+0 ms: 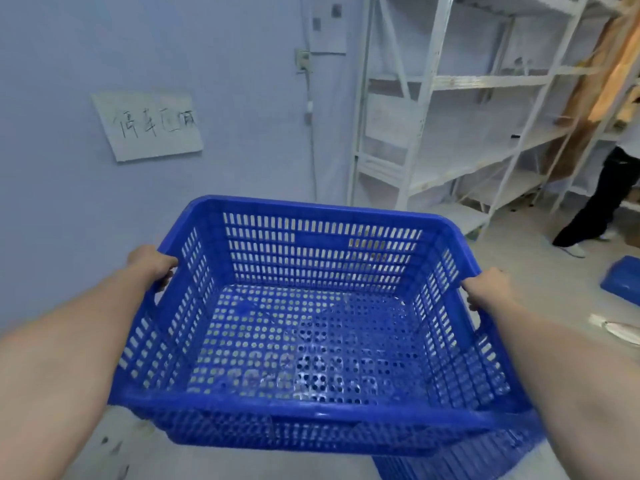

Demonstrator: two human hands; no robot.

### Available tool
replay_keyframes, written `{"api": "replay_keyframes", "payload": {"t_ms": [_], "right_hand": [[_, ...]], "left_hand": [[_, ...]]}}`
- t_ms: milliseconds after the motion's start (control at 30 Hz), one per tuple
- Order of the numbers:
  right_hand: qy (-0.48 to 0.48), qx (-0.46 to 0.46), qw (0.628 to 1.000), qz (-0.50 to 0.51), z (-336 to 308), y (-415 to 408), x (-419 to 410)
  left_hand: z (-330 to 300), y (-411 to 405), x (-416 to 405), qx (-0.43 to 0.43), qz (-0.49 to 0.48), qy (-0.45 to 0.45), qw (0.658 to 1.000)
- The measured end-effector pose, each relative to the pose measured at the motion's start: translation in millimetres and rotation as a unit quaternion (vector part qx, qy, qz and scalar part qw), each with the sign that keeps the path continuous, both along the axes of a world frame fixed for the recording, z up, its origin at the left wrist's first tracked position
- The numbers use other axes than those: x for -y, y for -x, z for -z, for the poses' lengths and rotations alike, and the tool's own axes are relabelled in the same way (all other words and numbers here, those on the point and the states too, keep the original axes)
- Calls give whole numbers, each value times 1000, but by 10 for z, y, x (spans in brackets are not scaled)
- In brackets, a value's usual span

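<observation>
Crate (311, 415) of blue plastic fills the middle of the head view, held out in front of the person with its open top to the camera and tipped slightly down on the right. Its four walls are slotted with upright bars and its floor is pierced with round holes. That floor lies in plain sight from wall to wall, with only pale ground and darker blue showing through the holes. The left hand (152, 263) grips the left rim, its fingers curled under the edge at the handle slot. The right hand (485, 285) grips the right rim the same way, fingers wrapped round the lip. Both bare forearms run back toward the lower corners of the view. Under the near right corner a second blue crate (467, 462) of the same slotted kind sticks out. Whether the held one rests in it or hangs clear of it cannot be told. They are above a pale floor (512, 251). To the right on that floor lies a blue plastic object (620, 280), cut off by the frame edge. Behind the crate rises a light blue wall (69, 202) with a paper sheet (149, 126) of handwritten characters stuck to it. To the right of the wall stands a white shelving rack (450, 81), and at its far end stands another person in black trousers (595, 202).
</observation>
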State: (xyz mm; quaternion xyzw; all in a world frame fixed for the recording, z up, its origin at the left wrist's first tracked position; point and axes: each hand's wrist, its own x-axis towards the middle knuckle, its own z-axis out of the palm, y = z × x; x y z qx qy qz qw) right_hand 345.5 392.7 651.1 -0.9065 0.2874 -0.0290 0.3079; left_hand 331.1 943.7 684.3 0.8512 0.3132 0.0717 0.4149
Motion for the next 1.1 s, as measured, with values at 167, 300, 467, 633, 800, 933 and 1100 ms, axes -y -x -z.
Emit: {"api": "replay_keyframes", "payload": {"t_ms": [167, 300, 467, 633, 800, 933, 1100], "right_hand": [[15, -42, 996, -79, 214, -852, -519], [-6, -43, 991, -126, 429, -1615, -819], [26, -39, 979, -201, 279, -2227, -1408], [34, -44, 960, -273, 264, -2774, -2005], [10, -61, 946, -319, 419, -3426, -2758], [10, -87, 940, -331, 785, -3881, -3435], [10, -143, 939, -311, 1563, -4455, -4227]], "left_hand": [[359, -4, -568, -24, -80, 27, 996], [593, -143, -797, -30, -132, 43, 990], [826, -354, -1064, -39, -189, 50, 980], [1149, -423, -1504, -63, -229, 71, 969], [1187, -620, -1731, -68, -296, 84, 949], [1440, -877, -2203, -77, -315, 76, 943], [2051, -1223, -3033, -146, -334, 87, 927]]}}
